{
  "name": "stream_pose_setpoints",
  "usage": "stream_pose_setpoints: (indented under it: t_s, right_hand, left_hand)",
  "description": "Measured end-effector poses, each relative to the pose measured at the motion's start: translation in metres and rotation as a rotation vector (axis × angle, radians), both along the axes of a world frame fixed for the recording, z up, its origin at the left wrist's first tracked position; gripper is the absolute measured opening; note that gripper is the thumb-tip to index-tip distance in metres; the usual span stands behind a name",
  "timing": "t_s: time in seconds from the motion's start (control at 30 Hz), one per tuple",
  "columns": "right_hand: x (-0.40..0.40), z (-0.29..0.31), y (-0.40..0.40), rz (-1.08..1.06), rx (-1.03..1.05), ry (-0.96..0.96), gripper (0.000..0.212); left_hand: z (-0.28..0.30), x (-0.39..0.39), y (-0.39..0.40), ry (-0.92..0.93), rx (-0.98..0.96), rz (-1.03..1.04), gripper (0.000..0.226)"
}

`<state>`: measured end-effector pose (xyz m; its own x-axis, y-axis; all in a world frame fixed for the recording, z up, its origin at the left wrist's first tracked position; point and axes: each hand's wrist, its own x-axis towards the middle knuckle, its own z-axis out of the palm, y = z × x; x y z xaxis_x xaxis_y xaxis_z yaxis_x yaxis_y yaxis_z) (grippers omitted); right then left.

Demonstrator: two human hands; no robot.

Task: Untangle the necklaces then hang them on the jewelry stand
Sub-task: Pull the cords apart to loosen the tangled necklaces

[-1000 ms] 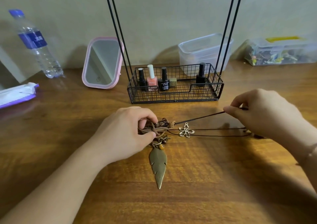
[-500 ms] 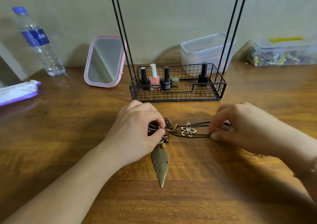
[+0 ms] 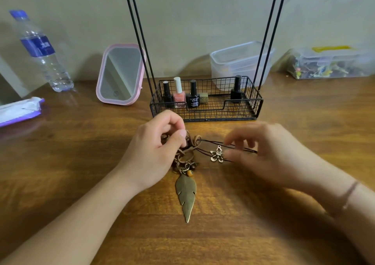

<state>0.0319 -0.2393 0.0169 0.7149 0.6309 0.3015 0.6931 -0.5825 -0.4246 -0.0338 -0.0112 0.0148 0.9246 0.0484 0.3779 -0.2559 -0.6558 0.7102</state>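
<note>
On the wooden table (image 3: 81,173), just before the jewelry stand (image 3: 206,110), the brown cord knot (image 3: 189,151) is pinched by the left hand (image 3: 156,153); the right hand (image 3: 269,155), blurred, fingers spread over the thin black cords (image 3: 213,142), grip indeterminate; the flower pendant (image 3: 216,156) should be drawn out gently while the knot is held steady.
</note>
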Motion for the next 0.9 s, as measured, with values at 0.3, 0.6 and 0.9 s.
stream_pose_setpoints:
  t_s: [0.3, 0.6, 0.9]
  right_hand:
    - [-0.008, -0.013, 0.021, -0.004, 0.113, 0.021, 0.004]
    - [-0.009, -0.012, 0.023, 0.090, 0.129, 0.009, 0.014]
    - [-0.006, 0.003, 0.008, 0.131, 0.345, 0.288, 0.023]
  left_hand:
    - [-0.002, 0.002, 0.002, -0.059, -0.154, -0.180, 0.006]
    - [-0.002, 0.003, 0.003, -0.052, -0.282, -0.234, 0.005]
    - [-0.006, 0.005, 0.007, -0.106, -0.099, -0.066, 0.007]
